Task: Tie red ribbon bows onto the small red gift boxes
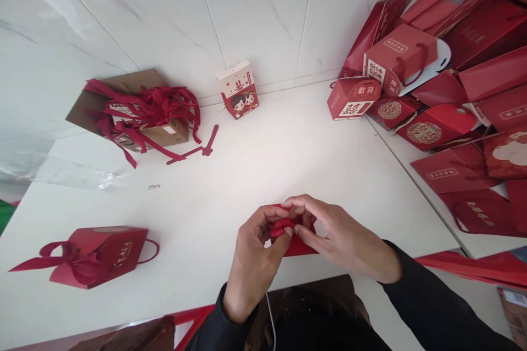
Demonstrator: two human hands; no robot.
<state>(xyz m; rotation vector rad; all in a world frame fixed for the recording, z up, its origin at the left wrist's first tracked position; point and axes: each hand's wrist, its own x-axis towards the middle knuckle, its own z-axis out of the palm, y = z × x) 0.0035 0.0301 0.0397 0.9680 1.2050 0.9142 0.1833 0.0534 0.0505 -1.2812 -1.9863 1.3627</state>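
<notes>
At the front of the white table, my left hand (260,252) pinches a red ribbon (281,225) between thumb and fingers. My right hand (334,230) meets it from the right, its thumb and fingertips closed on the same gathered ribbon. Beneath both hands lies a red gift box (301,248), mostly covered by them, so its shape is hard to see. To the left stands another red gift box (123,255) with a ribbon bow (82,267) on its near-left side and a cord handle.
A cardboard box (175,134) overflowing with red ribbons stands back left, with loose red strips (208,142) beside it. A small cartoon box (241,93) leans at the wall. Many red gift boxes (444,173) crowd the right. Clear plastic (53,170) lies left.
</notes>
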